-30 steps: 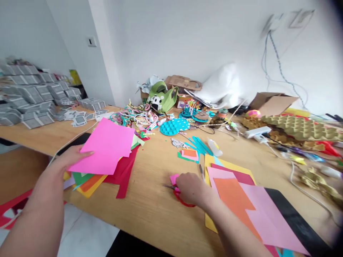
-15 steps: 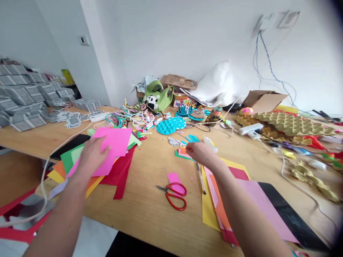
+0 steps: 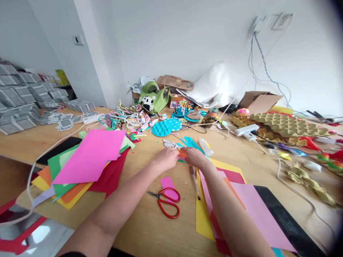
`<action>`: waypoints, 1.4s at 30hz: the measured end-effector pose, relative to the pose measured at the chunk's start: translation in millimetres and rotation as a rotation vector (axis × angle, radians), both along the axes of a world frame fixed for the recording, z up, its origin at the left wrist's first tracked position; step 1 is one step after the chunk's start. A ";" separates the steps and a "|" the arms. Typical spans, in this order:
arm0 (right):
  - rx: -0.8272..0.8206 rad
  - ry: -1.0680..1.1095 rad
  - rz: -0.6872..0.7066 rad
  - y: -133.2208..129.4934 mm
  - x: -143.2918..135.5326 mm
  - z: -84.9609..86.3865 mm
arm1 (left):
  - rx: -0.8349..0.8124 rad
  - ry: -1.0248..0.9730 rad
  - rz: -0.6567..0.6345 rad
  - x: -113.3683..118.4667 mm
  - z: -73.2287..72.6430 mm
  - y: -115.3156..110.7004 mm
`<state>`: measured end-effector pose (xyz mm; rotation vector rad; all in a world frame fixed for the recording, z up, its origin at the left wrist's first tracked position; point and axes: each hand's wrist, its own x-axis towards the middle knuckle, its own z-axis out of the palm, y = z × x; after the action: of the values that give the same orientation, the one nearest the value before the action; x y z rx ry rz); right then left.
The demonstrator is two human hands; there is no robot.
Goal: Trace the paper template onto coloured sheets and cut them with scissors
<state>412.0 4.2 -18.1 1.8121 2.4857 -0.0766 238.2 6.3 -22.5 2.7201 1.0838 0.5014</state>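
My left hand [image 3: 168,158] is closed at the left end of a small orange paper piece [image 3: 182,154]. My right hand [image 3: 197,157] has its fingers closed at the other end of it; the fingertips are partly hidden. Under the orange paper a bit of green paper [image 3: 182,161] shows. Just behind the hands lie blue paper strips [image 3: 191,142], a grey cut-out figure [image 3: 169,143] and a white glue bottle [image 3: 206,146]. Nearer to me, red-handled scissors [image 3: 168,202] rest partly over a small pink paper piece [image 3: 168,183].
A fanned pile of coloured sheets, bright pink paper [image 3: 92,153] on top, lies left. At right are more sheets with a light pink one [image 3: 257,207], a pen [image 3: 195,182] and a black slab [image 3: 284,210]. Egg trays [image 3: 289,123] and a power strip [image 3: 246,130] stand farther back.
My left hand has left the bright pink sheet and moved right to the orange paper, beside my right hand. The view has shifted slightly.
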 end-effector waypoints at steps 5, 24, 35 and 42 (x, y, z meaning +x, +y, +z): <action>-0.001 0.028 -0.008 1.7 2.4 -8.0 | -0.018 -0.010 -0.004 5.4 -14.9 15.2; 0.106 0.222 -0.189 13.1 20.8 -16.7 | -0.114 -0.144 0.182 -4.3 -38.9 20.3; 0.203 0.335 -0.318 17.6 41.8 -10.7 | 0.053 0.002 -0.057 6.1 -33.3 23.4; 0.194 0.352 -0.292 17.8 39.9 -10.8 | 0.017 0.038 -0.036 7.8 -33.3 22.1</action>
<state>451.9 22.0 -28.8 2.4237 2.4932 -0.1893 246.0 28.3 -55.8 2.7697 1.0423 0.4575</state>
